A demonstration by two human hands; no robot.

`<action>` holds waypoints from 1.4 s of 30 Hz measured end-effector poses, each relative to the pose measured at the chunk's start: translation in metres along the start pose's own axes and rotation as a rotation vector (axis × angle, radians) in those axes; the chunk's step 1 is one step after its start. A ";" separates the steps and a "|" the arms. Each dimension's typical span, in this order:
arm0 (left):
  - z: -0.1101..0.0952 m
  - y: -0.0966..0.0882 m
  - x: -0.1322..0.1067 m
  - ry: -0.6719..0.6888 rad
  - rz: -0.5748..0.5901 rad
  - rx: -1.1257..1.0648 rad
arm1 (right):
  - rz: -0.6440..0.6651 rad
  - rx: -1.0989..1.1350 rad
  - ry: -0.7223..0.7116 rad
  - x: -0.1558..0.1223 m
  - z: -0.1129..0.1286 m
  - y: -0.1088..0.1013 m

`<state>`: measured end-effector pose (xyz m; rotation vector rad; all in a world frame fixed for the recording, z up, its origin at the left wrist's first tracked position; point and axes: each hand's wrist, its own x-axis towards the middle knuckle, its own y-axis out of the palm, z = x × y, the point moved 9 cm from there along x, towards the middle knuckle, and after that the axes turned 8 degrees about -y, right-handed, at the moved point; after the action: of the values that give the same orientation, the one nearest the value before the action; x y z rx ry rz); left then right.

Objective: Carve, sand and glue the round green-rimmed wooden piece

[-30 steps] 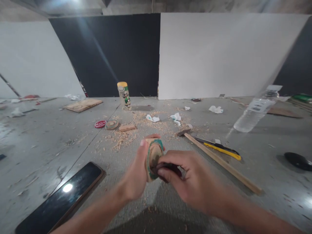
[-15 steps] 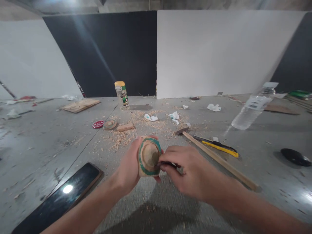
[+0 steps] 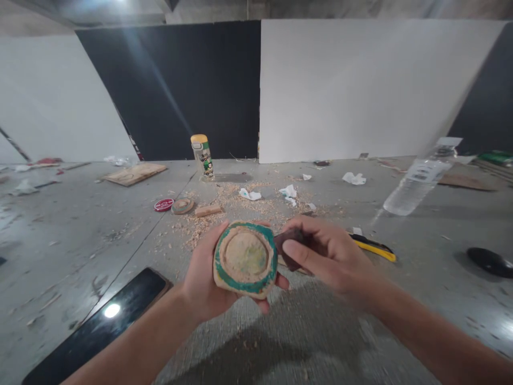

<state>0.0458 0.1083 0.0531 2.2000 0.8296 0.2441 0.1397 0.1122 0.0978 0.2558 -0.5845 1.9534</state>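
My left hand [image 3: 202,280] grips a carved wooden piece [image 3: 245,256] from the left and underneath. Its face is turned up towards me and shows a raised round centre, a groove and a green painted band. My right hand [image 3: 326,256] pinches a dark brown piece of sandpaper [image 3: 292,247] between thumb and fingers. The sandpaper sits at the right edge of the wooden piece; whether they touch I cannot tell. Behind my right hand a hammer is almost wholly hidden, and a yellow utility knife [image 3: 372,247] shows in part.
A phone [image 3: 108,321] lies at the left. Beyond my hands are wood shavings, a red round tin [image 3: 164,205], a round wooden disc [image 3: 183,206], a wood stick [image 3: 208,210] and a yellow-lidded bottle [image 3: 202,158]. To the right are a plastic bottle [image 3: 419,182] and a black mouse [image 3: 489,262].
The wooden piece has turned so its face shows more fully towards me. My right hand has moved right and up, off its face, and now shows more of the sandpaper.
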 end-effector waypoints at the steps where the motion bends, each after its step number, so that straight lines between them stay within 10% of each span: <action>1: 0.001 0.001 0.000 -0.009 0.020 -0.015 | -0.010 0.085 0.015 -0.001 -0.001 0.000; 12: -0.011 -0.003 0.000 0.172 -0.174 -0.122 | -0.094 -0.291 0.093 -0.007 -0.004 -0.001; 25: -0.005 0.002 -0.007 0.062 -0.018 0.090 | -0.098 -0.795 -0.403 -0.013 0.029 0.013; 30: 0.002 -0.001 -0.007 0.038 -0.080 0.123 | -0.102 -0.802 -0.474 -0.014 0.031 0.013; 37: -0.023 -0.005 -0.009 0.387 -0.277 0.185 | -0.226 -0.204 -0.051 0.001 0.001 -0.022; 42: -0.026 -0.002 -0.013 0.354 -0.253 0.209 | -0.195 -0.222 -0.114 0.001 0.007 -0.019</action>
<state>0.0241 0.1167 0.0707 2.2456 1.3710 0.4461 0.1557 0.1160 0.1094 0.2750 -0.8146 1.6780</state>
